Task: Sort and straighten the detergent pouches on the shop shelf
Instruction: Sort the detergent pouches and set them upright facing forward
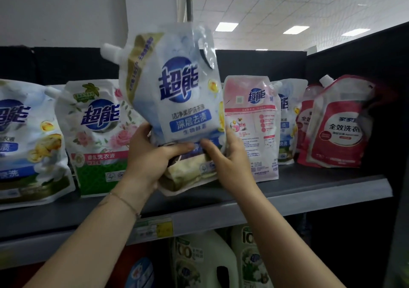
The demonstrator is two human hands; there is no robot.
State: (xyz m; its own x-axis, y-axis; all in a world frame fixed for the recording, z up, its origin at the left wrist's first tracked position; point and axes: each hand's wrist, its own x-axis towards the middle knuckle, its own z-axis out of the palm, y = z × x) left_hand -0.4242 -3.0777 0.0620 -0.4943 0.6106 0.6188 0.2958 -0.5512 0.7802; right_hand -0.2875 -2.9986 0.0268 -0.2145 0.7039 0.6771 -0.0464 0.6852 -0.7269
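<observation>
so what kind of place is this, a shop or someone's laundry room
Most likely a shop aisle: detergent pouches of several kinds stand in a row on a dark shelf, a yellow price label sits on the shelf's front edge, and detergent jugs stand on the shelf below.

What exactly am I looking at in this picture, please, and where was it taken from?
There is no machine here: a person wears one wide-angle camera on the head, so you look forward and down at their two hands. The left hand and the right hand both grip the lower part of a blue-and-white detergent pouch, tilted, spout at its upper left. Behind it, on the grey shelf, stand more pouches: a rose-printed pouch to the left, a pink pouch and red pouches to the right. Bottles stand on the level below.
</observation>
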